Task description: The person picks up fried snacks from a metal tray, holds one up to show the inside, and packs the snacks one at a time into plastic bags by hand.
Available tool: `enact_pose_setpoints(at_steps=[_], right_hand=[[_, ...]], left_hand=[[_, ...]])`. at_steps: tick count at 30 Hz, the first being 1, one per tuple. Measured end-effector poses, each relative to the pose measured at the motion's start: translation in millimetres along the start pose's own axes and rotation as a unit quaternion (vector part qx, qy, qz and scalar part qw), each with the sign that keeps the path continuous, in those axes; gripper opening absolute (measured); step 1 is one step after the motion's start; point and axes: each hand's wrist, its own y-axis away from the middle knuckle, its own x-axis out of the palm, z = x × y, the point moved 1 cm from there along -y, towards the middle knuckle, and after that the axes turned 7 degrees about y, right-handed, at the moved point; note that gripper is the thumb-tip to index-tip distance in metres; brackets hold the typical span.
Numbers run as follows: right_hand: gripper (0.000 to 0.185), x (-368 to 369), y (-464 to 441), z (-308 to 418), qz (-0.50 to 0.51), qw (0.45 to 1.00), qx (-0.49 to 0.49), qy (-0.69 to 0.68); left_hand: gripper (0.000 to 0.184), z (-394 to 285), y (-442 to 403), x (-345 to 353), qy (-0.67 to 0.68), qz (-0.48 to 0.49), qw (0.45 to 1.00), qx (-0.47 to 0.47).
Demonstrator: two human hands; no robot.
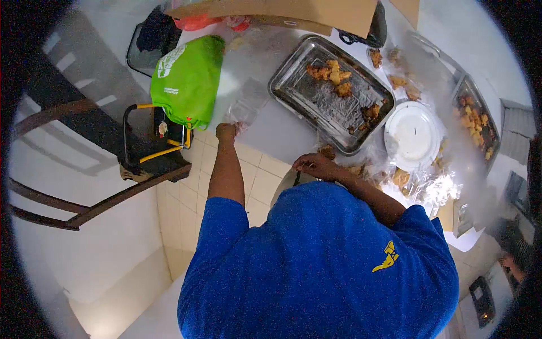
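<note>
My left hand is closed at the near edge of the table, on the end of a clear plastic bag that lies on the white tabletop. Further right, my right hand is held low in front of my chest, its fingers bent together. A small dark strip shows under those fingers, but I cannot make out what it is. Just beyond the right hand is a large metal tray with several browned, fried-looking food pieces in it.
A green bag sits at the table's left end, above a yellow-and-black frame. White plates stand right of the tray, among plastic-wrapped food. Another food tray is farther right. A cardboard box lies behind; a wooden chair is at left.
</note>
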Motion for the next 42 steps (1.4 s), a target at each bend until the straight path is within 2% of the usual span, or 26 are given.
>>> enact_pose_setpoints(at_steps=[1, 3, 5, 10, 12, 15, 18, 20, 23, 24, 26, 28, 29, 31, 34, 37, 40, 41, 42], right_hand=[[0.026, -1, -1, 2, 0.0, 1.0, -0.002, 0.011], [0.026, -3, -2, 5, 0.008, 1.0, 0.007, 0.019], [0.026, -2, -2, 6, 0.01, 1.0, 0.01, 0.026], [0.028, 3, -3, -9, 0.013, 1.0, 0.003, -0.011], [0.028, 4, -2, -11, 0.008, 1.0, 0.0, 0.004], [0.027, 3, -1, -10, 0.021, 0.999, 0.004, 0.041], [0.026, 6, 2, -10, 0.024, 0.999, 0.006, 0.031], [0.025, 8, 5, -14, 0.025, 0.999, 0.003, 0.038], [0.025, 8, 7, -13, 0.032, 0.997, -0.002, 0.077], [0.025, 9, 8, -15, 0.037, 0.996, -0.002, 0.076], [0.025, 12, 9, -20, 0.042, 0.997, -0.004, 0.072], [0.025, 14, 10, -21, 0.038, 0.997, -0.009, 0.063], [0.025, 15, 12, -21, 0.038, 0.998, -0.008, 0.049], [0.025, 14, 16, -12, 0.043, 0.999, -0.008, 0.024], [0.025, 12, 17, -1, 0.051, 0.994, 0.011, 0.098], [0.025, 13, 22, 1, 0.022, 0.994, -0.017, 0.107], [0.025, 13, 27, 0, 0.02, 0.994, -0.008, 0.109], [0.025, 9, 29, 7, 0.008, 0.992, -0.022, 0.123], [0.024, 3, 33, 21, -0.003, 0.99, -0.036, 0.137]], left_hand=[[0.017, 0, -1, -2, 0.105, 0.026, 0.994, -0.013], [0.013, -13, 8, -7, -0.018, 0.005, 1.0, -0.016], [0.013, -22, 25, -13, -0.012, -0.027, 1.0, -0.009], [0.014, -35, 44, -23, 0.18, -0.035, 0.982, -0.036], [0.014, -41, 48, -27, 0.291, -0.007, 0.954, -0.065], [0.015, -47, 53, -32, 0.454, 0.056, 0.884, -0.096], [0.016, -52, 55, -35, 0.548, 0.126, 0.821, -0.103], [0.017, -55, 61, -39, 0.522, 0.102, 0.842, -0.087], [0.021, -67, 75, -45, 0.298, -0.105, 0.947, -0.057], [0.021, -66, 74, -47, 0.21, -0.163, 0.964, 0.006], [0.022, -66, 68, -52, 0.024, -0.272, 0.953, 0.129], [0.021, -75, 65, -64, 0.287, -0.192, 0.912, 0.222], [0.021, -81, 69, -70, 0.191, -0.224, 0.924, 0.243], [0.024, -147, 125, -90, 0.093, -0.284, 0.93, 0.216], [0.026, -191, 150, -112, -0.097, -0.302, 0.923, 0.217], [0.022, -224, 156, -132, -0.035, -0.314, 0.876, 0.364], [0.021, -259, 180, -153, 0.088, -0.286, 0.806, 0.51], [0.019, -279, 213, -159, 0.149, -0.225, 0.816, 0.511], [0.019, -284, 223, -164, 0.143, -0.213, 0.82, 0.511]])
